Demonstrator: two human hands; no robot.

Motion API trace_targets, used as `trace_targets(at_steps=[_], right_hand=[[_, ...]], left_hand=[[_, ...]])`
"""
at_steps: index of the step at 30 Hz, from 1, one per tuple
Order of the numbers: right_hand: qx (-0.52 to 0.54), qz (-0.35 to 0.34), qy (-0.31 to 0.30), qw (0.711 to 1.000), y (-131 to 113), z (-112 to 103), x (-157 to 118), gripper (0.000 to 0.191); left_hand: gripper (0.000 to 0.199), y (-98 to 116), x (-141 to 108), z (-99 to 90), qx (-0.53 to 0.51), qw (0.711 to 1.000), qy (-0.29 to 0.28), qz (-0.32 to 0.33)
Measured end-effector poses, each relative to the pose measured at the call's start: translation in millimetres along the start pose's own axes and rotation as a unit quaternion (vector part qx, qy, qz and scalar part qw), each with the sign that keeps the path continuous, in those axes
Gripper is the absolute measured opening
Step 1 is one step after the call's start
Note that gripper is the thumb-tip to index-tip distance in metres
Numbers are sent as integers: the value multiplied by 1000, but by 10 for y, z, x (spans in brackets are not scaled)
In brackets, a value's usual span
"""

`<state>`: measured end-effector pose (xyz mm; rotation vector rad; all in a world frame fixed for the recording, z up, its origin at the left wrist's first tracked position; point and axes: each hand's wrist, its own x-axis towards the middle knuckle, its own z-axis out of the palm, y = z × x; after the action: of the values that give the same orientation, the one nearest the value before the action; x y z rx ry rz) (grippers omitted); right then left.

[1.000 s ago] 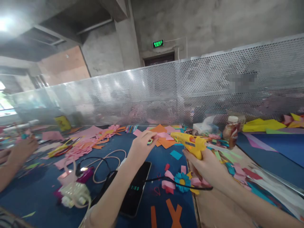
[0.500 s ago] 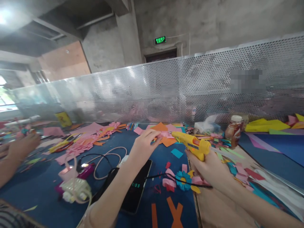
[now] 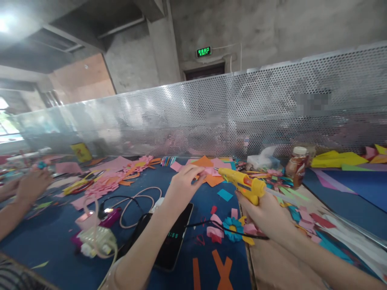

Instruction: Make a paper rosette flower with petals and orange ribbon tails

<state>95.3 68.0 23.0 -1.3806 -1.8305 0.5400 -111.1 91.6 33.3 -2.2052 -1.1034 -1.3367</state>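
Left hand: centre of frame (image 3: 183, 186), fingertips drawn close together in a narrow pinch beside pink paper; cannot tell if a piece is held.
Right hand: right of centre (image 3: 267, 211), wrapped round the grip of the yellow hot glue gun.
Yellow hot glue gun: right of centre (image 3: 243, 184), nozzle aimed left, near the left fingertips; clear glue stick pokes out the back.
Black cord: lower centre (image 3: 211, 222), runs from by the phone across the flower to below the right hand.
Phone: lower centre (image 3: 172, 245), screen up, lit digits, partly behind the left forearm.
Blue paper flower: lower centre-right (image 3: 232, 229), yellow middle, pink paper loops (image 3: 215, 231) just beside it.
Orange paper strips: bottom edge (image 3: 223, 270), two crossed, one apart.
Blue paper square: centre-right (image 3: 225, 195), flat on the blue tabletop (image 3: 145, 249).
Pink paper pieces: left of centre (image 3: 105, 181), heaped.
Bottle: right (image 3: 296, 166), upright, white cap, brown contents.
Perforated metal panel: mid-frame (image 3: 193, 117), behind the tabletop.
Co-worker's hand: far left (image 3: 34, 187), near a small blue item, blurry.
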Motion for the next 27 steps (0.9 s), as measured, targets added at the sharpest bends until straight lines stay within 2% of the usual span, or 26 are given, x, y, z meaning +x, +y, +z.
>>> trace_targets(at_steps=[9, 22, 27], right_hand=[[-20, 34, -22, 999, 25, 31, -12, 30], [-66, 43, -18, 997, -31, 3, -35, 26], [-42, 34, -15, 998, -23, 17, -25, 27]], left_hand=[[9, -15, 4, -2, 8, 1000, 11, 5], [8, -31, -1, -6, 3, 1000, 22, 1], [8, -24, 9, -10, 0, 999, 35, 8]])
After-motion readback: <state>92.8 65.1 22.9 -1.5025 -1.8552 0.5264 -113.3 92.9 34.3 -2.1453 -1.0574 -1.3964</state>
